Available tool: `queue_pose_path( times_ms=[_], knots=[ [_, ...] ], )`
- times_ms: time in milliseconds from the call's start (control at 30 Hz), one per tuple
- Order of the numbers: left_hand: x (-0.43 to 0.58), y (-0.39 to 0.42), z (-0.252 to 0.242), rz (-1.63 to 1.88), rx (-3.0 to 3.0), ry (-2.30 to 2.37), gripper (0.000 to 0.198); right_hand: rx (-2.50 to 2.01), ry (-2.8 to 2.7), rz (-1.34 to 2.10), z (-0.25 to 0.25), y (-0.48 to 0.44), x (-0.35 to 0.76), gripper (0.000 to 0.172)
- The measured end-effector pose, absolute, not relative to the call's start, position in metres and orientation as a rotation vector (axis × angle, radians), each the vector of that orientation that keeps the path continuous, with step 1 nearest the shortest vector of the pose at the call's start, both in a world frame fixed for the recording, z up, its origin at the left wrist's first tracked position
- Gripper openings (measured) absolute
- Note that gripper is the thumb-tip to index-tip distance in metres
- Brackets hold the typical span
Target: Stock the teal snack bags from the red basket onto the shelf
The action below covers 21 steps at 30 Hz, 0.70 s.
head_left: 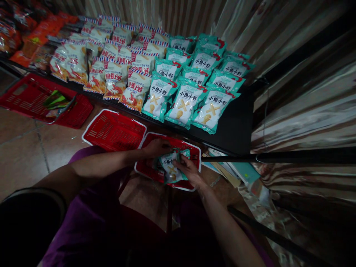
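A teal and white snack bag (170, 167) lies in a red basket (194, 152) on the floor below me. My left hand (156, 147) curls over the bag's upper left edge inside the basket. My right hand (189, 170) grips the bag's right side, fingers closed on it. Both arms reach down from a purple garment. More teal snack bags (185, 102) lie in rows on a black shelf (236, 126) just beyond the basket.
Red-and-white snack bags (114, 79) fill the shelf's left half, with orange packs (41, 29) further left. A second red basket (114, 129) sits beside the first, a third (33, 98) at far left holds green items. Striped curtains hang behind and at right. Flat cardboard (230, 170) lies under the shelf.
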<state>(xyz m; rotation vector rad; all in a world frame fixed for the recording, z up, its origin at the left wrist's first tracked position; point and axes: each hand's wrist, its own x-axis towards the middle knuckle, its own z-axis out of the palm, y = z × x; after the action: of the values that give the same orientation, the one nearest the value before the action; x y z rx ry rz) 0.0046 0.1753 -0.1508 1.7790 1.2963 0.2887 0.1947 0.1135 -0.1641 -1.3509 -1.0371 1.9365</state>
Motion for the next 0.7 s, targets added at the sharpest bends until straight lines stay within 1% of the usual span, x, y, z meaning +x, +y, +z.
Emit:
queue_pose_path(
  times_ms=[67,167,300,367,467,533,700],
  knots=[
    [0.005,0.176,-0.157,0.314,1.687,1.285,0.027,-1.382,-0.937,1.927,-0.168,0.112,0.193,0.037],
    [0.003,0.173,-0.172,0.311,1.395,1.291,0.025,-1.432,-0.794,1.898,-0.181,0.112,0.194,0.043],
    [-0.001,0.160,-0.187,0.279,1.013,1.238,0.032,-1.494,-0.630,1.887,-0.199,0.111,0.197,0.051],
    [-0.003,0.152,-0.190,0.283,0.899,1.212,0.031,-1.523,-0.582,1.899,-0.206,0.111,0.197,0.050],
    [-0.001,0.145,-0.192,0.261,0.805,1.218,0.023,-1.556,-0.536,1.899,-0.213,0.109,0.193,0.042],
    [0.004,0.143,-0.192,0.218,0.737,1.209,0.022,-1.557,-0.510,1.902,-0.217,0.109,0.190,0.039],
    [0.019,0.148,-0.186,0.216,0.639,1.224,0.027,-1.615,-0.563,1.874,-0.225,0.113,0.189,0.042]
  ],
)
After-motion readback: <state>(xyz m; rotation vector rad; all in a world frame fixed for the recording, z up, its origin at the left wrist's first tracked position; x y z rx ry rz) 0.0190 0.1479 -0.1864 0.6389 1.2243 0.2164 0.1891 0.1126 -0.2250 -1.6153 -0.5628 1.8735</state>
